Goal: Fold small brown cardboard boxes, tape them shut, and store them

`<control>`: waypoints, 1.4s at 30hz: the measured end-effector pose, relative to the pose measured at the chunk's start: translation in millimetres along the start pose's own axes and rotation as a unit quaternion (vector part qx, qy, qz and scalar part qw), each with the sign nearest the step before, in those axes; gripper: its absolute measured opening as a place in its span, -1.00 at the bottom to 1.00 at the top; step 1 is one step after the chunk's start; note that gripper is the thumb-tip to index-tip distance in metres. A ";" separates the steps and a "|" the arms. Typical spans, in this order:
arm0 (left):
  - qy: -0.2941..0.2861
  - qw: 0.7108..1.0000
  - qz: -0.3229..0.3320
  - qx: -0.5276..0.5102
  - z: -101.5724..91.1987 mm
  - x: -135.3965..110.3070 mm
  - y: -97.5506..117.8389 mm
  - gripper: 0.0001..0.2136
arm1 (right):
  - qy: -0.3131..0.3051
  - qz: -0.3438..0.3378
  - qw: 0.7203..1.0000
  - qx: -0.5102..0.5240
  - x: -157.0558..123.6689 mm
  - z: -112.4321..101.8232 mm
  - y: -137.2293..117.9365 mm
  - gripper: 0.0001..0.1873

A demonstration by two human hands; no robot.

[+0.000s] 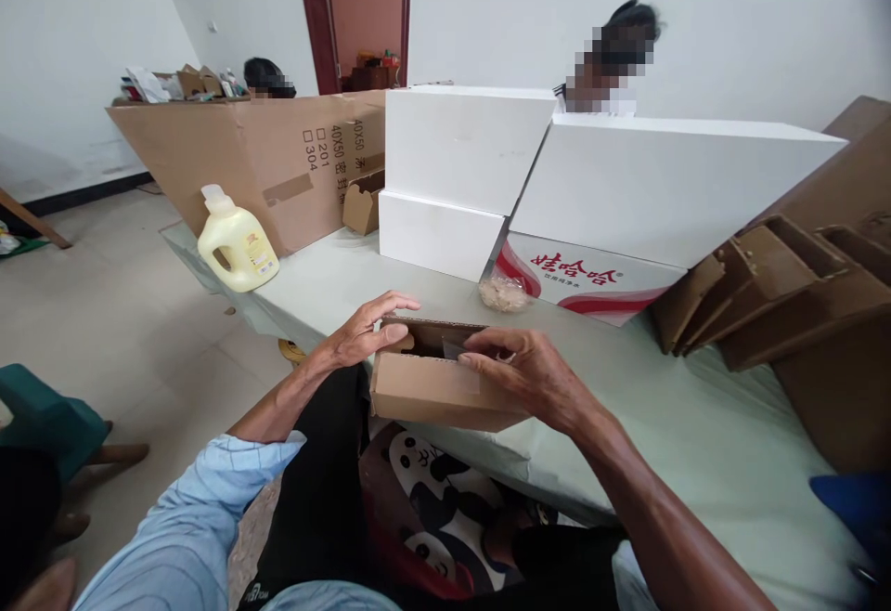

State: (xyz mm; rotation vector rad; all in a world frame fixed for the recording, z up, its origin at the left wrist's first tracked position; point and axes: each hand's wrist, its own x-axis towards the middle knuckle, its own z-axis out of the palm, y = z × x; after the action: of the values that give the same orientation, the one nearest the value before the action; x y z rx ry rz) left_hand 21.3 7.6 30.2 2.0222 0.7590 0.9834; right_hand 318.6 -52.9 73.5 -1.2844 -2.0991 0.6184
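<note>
small brown box (pixel 418 390) at near edge of table (pixel 668 416), close to me, likely for easy reach. my left hand (pixel 362 334) wide at box's left end, maybe steadying. my right hand (pixel 535 371) narrow, pinching clear tape (pixel 452 349) at rim, likely so it can't slip.

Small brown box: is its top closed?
No, the small brown box gapes open at the top, its dark inside showing between the left hand and right hand.
</note>
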 end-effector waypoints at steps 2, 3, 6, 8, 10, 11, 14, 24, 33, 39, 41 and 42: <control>-0.042 0.999 0.017 0.016 -7.2 -4.5 2.0 -0.26 | 0.018 -0.032 0.999 -0.009 -0.6 11.4 1.0 -0.75; -0.061 0.997 0.018 0.033 -9.9 -7.1 3.0 -0.15 | 0.029 -0.053 0.998 -0.018 -1.5 16.2 1.7 -0.76; -0.107 0.988 0.016 0.106 -12.3 -16.4 7.2 0.12 | 0.096 -0.137 0.984 -0.060 -6.1 27.2 4.0 -0.74; -0.135 0.975 0.016 0.175 -9.4 -23.1 10.9 0.13 | 0.167 -0.204 0.960 -0.091 -10.6 33.0 4.9 -0.76; -0.152 0.957 0.013 0.248 -5.5 -29.1 14.6 0.01 | 0.227 -0.266 0.929 -0.119 -16.3 38.1 4.3 -0.78; -0.158 0.947 0.012 0.280 -4.1 -31.5 16.1 -0.06 | 0.248 -0.290 0.915 -0.129 -19.6 40.2 3.2 -0.77; -0.184 0.923 0.016 0.337 -3.8 -34.4 19.2 -0.13 | 0.284 -0.328 0.893 -0.119 -32.3 42.2 -4.6 -0.72; -0.246 0.928 0.005 0.280 -14.4 -6.4 20.3 -0.08 | 0.241 -0.326 0.913 0.042 -50.3 33.5 -21.7 -0.82; -0.282 0.930 -0.056 0.227 -33.8 24.7 26.2 -0.07 | 0.291 -0.131 0.881 0.349 -44.7 24.4 27.0 -0.86; -0.314 0.916 -0.074 0.238 -45.2 85.8 46.3 -0.29 | 0.355 -0.012 0.799 0.486 -47.2 8.3 59.7 -0.71; -0.298 0.918 -0.082 0.247 -36.8 124.4 44.3 -0.40 | 0.385 0.019 0.777 0.497 -44.1 7.4 76.2 -0.68; -0.287 0.917 -0.091 0.261 -28.8 145.9 39.8 -0.41 | 0.403 0.038 0.766 0.499 -42.5 7.5 85.4 -0.66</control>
State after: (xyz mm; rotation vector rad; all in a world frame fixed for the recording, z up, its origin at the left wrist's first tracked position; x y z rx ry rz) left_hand 81.8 106.9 131.2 2.4556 0.9121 0.0385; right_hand 381.9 -55.6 1.8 -0.7476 -0.7579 0.8415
